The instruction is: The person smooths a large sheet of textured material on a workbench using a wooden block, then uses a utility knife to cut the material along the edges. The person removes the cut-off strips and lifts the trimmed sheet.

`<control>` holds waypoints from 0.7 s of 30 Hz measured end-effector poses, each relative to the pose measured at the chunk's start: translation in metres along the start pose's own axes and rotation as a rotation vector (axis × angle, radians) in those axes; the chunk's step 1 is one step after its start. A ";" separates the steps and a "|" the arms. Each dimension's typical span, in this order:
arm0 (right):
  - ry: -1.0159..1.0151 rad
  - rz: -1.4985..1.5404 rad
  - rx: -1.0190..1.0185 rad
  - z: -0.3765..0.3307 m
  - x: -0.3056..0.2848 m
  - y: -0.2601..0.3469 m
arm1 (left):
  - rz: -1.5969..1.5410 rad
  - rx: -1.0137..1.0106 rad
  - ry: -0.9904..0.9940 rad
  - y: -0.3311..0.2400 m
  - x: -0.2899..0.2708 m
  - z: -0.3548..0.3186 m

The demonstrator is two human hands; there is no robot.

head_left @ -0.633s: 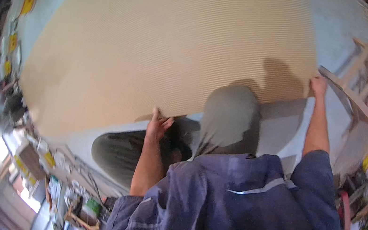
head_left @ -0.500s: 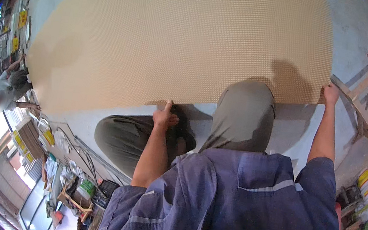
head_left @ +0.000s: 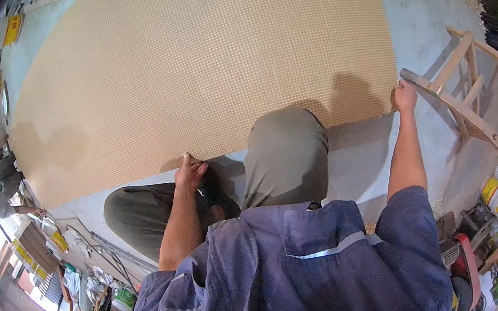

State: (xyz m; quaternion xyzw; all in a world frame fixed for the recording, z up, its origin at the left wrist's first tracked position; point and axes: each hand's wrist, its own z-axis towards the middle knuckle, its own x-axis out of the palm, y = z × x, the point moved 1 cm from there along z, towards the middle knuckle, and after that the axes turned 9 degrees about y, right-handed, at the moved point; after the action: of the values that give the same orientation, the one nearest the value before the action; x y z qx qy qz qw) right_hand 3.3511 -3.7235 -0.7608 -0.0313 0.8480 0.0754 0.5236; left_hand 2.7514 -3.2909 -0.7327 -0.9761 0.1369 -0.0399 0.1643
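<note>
A large tan sheet [head_left: 213, 53] with a fine raised grid texture spreads before me, its near edge crossing in front of my knees. My right hand [head_left: 405, 96] is closed on its near right corner. Farther left along the same edge, my left hand [head_left: 191, 173] grips it, thumb at the rim; some fingers are hidden. My raised right knee [head_left: 288, 148] stands against the near edge, between my hands. At the far left end, a co-worker [head_left: 0, 186] bends low with a hand [head_left: 38, 211] at the sheet's other near corner.
A wooden ladder-like frame [head_left: 469, 105] stands just right of my right hand, one leg end close to it. The pale floor [head_left: 419, 136] shows around the sheet. Tools and a red-handled item [head_left: 469, 266] lie at right; cables [head_left: 109, 253] and clutter lie at lower left.
The sheet and both hands appear farther left in view, its left end lower, as my view has shifted. My left hand's fingers now spread more along the edge. Both hands stay at the sheet.
</note>
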 end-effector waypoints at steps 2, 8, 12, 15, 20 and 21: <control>-0.042 -0.010 0.002 -0.003 0.007 0.005 | -0.050 -0.002 0.023 0.006 -0.009 0.004; -0.010 -0.075 -0.018 0.007 0.018 -0.018 | -0.037 0.061 -0.086 0.004 0.004 0.006; -0.104 -0.051 0.004 0.008 0.015 -0.022 | -0.035 0.077 -0.096 0.007 0.003 0.005; -0.016 -0.191 -0.130 0.036 0.024 -0.072 | -0.089 0.052 -0.051 0.004 0.007 0.013; 0.096 0.262 0.001 0.055 -0.035 -0.017 | 0.005 0.031 0.019 0.003 -0.003 -0.002; 0.109 0.551 0.055 0.061 -0.045 -0.017 | -0.001 0.009 -0.010 0.000 0.002 -0.002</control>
State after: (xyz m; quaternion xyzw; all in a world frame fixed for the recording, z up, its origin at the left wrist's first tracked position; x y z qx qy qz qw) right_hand 3.4278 -3.7318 -0.7493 0.2109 0.8531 0.1900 0.4378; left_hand 2.7527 -3.2920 -0.7305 -0.9756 0.1353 -0.0357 0.1692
